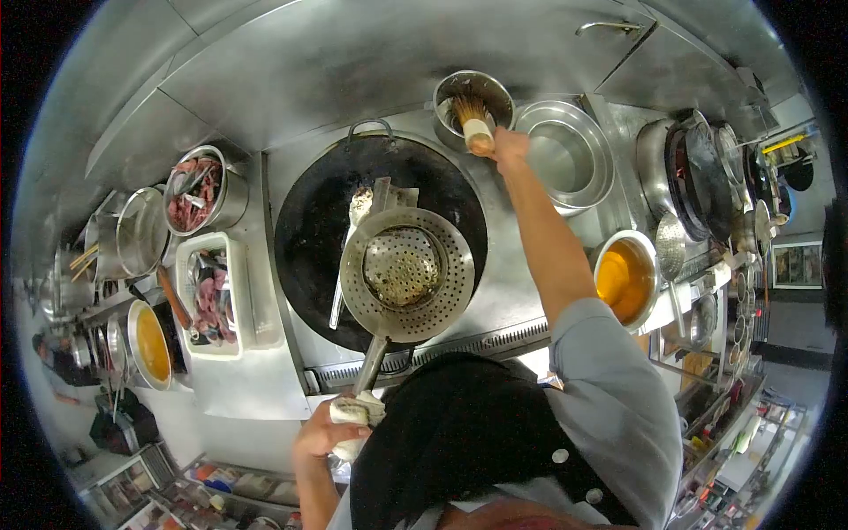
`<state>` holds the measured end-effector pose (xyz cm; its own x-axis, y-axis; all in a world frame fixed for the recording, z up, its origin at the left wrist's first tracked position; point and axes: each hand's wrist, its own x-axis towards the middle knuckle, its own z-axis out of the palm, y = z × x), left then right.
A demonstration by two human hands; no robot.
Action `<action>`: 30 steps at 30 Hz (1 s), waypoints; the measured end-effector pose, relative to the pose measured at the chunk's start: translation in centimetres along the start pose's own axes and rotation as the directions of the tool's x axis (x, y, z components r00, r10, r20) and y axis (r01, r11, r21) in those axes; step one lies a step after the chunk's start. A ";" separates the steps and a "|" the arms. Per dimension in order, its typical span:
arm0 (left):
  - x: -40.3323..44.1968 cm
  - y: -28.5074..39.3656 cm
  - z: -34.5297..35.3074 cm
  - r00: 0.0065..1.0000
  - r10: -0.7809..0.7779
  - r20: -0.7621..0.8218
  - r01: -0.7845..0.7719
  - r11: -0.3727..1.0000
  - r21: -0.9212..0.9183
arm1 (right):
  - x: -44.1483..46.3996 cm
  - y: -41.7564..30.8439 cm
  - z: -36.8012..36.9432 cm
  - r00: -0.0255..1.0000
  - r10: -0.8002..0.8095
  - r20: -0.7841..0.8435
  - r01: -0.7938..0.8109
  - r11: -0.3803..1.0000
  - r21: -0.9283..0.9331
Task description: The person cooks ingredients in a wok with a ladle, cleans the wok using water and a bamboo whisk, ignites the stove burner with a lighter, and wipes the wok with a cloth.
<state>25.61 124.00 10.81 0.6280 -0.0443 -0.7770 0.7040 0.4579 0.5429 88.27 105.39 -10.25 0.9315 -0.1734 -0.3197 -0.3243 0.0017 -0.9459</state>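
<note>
Over the wide black wok (305, 221) sits the strainer (455, 291); beyond stands a steel pot (438, 104), where the right hand (510, 148) clasps a brush (475, 128) reaching inside. Snagging the rim could, I judge, topple that pot. The left hand (323, 435) clenches a bunched cloth (352, 413) around the strainer's handle (369, 367); slipping cloth could let the strainer tilt.
</note>
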 end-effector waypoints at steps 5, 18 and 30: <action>0.2 0.8 0.1 0.999 -0.028 -0.042 0.027 0.999 -0.030 | 1.0 2.5 2.9 0.987 0.155 -0.032 -0.158 0.981 -0.116; 6.5 0.2 3.1 0.976 0.173 0.128 -0.168 0.984 -0.055 | -18.7 0.7 -22.1 0.953 -0.278 0.118 0.292 0.949 -0.123; 14.2 2.0 16.9 0.928 0.178 0.328 -0.219 0.971 0.092 | -33.6 9.4 -37.7 0.934 -0.285 0.216 0.345 0.873 -0.343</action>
<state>41.56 109.28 6.31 0.8168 -0.2508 -0.5195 0.5768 0.3725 0.7270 47.77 74.11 -6.32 0.9979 0.0502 -0.0412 -0.0179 -0.3963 -0.9180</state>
